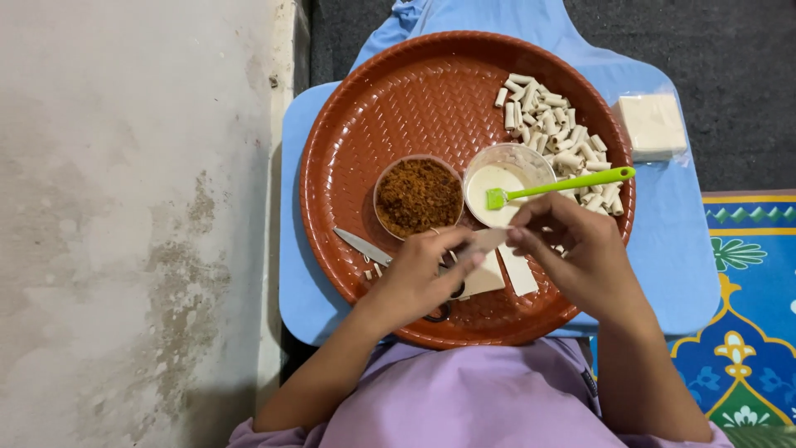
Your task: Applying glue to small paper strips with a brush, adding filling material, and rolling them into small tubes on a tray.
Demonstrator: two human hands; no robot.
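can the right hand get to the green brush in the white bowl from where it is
Probably yes: the right hand sits just below the green brush, whose handle lies bare across the bowl rim with nothing over it, though both hands pinch a wrapper strip.

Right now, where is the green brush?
In the head view, the green brush rests bristles-down in the small cup of white paste, on the right half of the brown tray, its handle lying over the rolled pieces.

My left hand [419,278] covers most of the scissors [439,311]; I see only a dark handle loop below it and a blade tip at the left. The pale strip [489,241] pinched between both hands is largely hidden by my right hand [580,257] and fingers. The patterned mat [746,332] runs off the right edge, and I cannot tell what the small bits [371,272] by the blade are.
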